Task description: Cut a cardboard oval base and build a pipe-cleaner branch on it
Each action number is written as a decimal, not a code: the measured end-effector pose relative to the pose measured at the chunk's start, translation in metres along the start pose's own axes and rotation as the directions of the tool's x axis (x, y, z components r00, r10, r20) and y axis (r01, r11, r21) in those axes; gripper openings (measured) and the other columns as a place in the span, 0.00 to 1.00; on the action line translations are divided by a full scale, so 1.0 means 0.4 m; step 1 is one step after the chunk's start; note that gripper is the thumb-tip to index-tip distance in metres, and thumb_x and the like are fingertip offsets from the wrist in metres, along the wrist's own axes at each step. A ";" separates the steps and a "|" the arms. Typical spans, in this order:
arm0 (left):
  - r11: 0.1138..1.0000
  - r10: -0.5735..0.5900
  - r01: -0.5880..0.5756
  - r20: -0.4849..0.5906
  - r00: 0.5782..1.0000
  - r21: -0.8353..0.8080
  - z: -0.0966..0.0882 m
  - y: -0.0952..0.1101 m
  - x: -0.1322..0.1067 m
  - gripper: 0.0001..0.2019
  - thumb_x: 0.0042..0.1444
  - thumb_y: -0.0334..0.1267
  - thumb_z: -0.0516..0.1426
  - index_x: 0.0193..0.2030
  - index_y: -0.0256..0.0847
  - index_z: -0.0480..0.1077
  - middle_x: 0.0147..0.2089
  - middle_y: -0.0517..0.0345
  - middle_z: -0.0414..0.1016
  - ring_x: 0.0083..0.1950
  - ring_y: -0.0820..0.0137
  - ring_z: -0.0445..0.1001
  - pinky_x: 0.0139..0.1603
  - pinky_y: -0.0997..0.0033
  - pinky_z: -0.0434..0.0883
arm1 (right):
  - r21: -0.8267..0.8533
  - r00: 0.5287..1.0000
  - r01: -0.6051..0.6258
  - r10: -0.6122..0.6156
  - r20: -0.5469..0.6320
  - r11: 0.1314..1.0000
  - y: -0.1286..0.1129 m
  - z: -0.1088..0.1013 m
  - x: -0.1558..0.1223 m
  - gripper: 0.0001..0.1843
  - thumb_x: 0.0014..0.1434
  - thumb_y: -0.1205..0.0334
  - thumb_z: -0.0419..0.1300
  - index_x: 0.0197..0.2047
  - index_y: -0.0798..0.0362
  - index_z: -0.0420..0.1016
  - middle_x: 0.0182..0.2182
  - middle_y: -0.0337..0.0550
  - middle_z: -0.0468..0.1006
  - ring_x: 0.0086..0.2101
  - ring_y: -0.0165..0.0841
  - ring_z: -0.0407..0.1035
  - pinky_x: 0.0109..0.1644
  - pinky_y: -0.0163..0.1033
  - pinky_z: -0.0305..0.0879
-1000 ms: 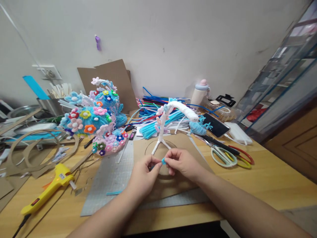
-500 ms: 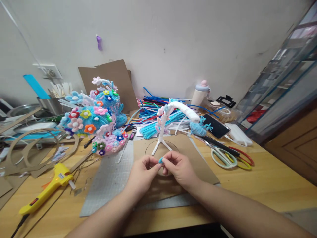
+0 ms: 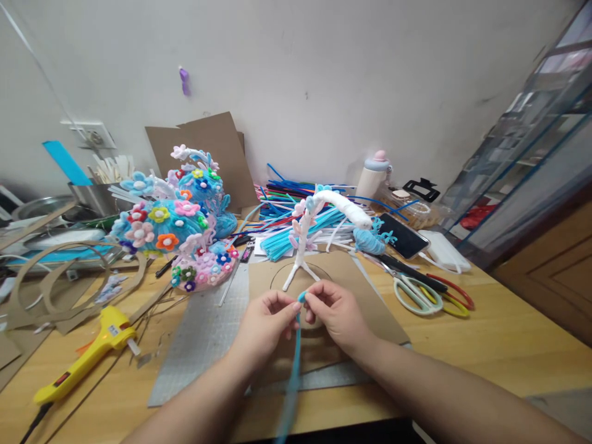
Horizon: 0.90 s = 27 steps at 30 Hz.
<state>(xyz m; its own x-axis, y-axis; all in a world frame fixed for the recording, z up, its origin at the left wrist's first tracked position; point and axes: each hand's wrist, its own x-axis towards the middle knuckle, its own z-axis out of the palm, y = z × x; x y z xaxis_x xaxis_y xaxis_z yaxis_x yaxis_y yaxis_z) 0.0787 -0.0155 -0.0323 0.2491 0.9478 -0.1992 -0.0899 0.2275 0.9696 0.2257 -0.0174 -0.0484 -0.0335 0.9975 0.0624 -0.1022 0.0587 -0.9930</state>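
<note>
A light blue pipe cleaner (image 3: 296,357) is pinched at its upper end between both hands, its long tail hanging down toward the table edge and blurred. My left hand (image 3: 271,320) closes thumb and finger on it from the left. From the right, my right hand (image 3: 335,314) pinches the small bent tip. Just beyond the fingers stands a white wrapped stem (image 3: 301,243) with an arched top, splayed feet and small pink and blue petals. Beneath it lies a cardboard sheet (image 3: 365,308) with a drawn circle, on a grey cutting mat (image 3: 198,345).
On the left are a flower-covered craft piece (image 3: 173,225), a yellow glue gun (image 3: 87,357) and cardboard rings (image 3: 21,296). Behind the stem lies a heap of pipe cleaners (image 3: 277,237). Scissors (image 3: 416,295), a phone (image 3: 402,236) and a bottle (image 3: 371,179) sit at the right.
The pipe cleaner's long tail now hangs in view below the hands, where only a small blue piece showed before. Both hands stay nearly in place, still pinching.
</note>
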 end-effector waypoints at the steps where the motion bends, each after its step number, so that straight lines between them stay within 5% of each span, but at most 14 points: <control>1: 0.999 -0.014 0.014 0.022 1.000 -0.029 0.001 0.001 0.000 0.14 0.45 0.43 0.64 0.29 0.36 0.67 0.21 0.60 0.73 0.21 0.76 0.68 0.22 0.78 0.64 | 0.010 1.000 0.000 0.000 0.002 1.000 0.000 0.000 0.001 0.14 0.52 0.52 0.63 0.27 0.55 0.70 0.16 0.34 0.71 0.19 0.24 0.65 0.26 0.31 0.63; 10: 0.985 -0.078 0.081 0.023 0.997 -0.151 0.003 0.005 0.001 0.17 0.39 0.43 0.68 0.30 0.31 0.72 0.25 0.50 0.79 0.26 0.72 0.76 0.28 0.77 0.72 | 0.084 1.000 -0.009 0.007 0.023 0.996 0.005 0.003 -0.003 0.14 0.50 0.52 0.65 0.27 0.56 0.72 0.17 0.34 0.70 0.20 0.24 0.63 0.26 0.30 0.60; 21: 0.971 -0.045 0.048 0.019 0.999 -0.235 0.001 0.001 0.009 0.17 0.39 0.43 0.69 0.30 0.31 0.74 0.25 0.53 0.79 0.25 0.74 0.76 0.28 0.78 0.72 | 0.235 0.998 -0.047 0.038 0.043 0.971 0.021 0.008 -0.003 0.13 0.52 0.54 0.65 0.25 0.55 0.72 0.16 0.32 0.68 0.19 0.22 0.58 0.24 0.29 0.54; 27: 0.989 0.022 -0.025 -0.021 1.000 -0.148 0.008 -0.011 0.009 0.18 0.36 0.42 0.70 0.28 0.33 0.71 0.24 0.56 0.78 0.26 0.75 0.75 0.30 0.78 0.72 | 0.256 0.998 -0.062 0.063 0.008 0.965 0.033 0.010 0.002 0.13 0.50 0.54 0.66 0.25 0.55 0.72 0.15 0.32 0.67 0.19 0.22 0.58 0.23 0.29 0.53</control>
<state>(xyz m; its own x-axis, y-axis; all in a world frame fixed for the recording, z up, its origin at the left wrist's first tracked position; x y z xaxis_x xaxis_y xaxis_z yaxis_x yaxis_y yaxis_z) 0.0830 -0.0137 -0.0368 0.2271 0.9570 -0.1807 -0.2380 0.2345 0.9425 0.2204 -0.0162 -0.0609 -0.0473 0.9989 0.0009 -0.3513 -0.0158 -0.9361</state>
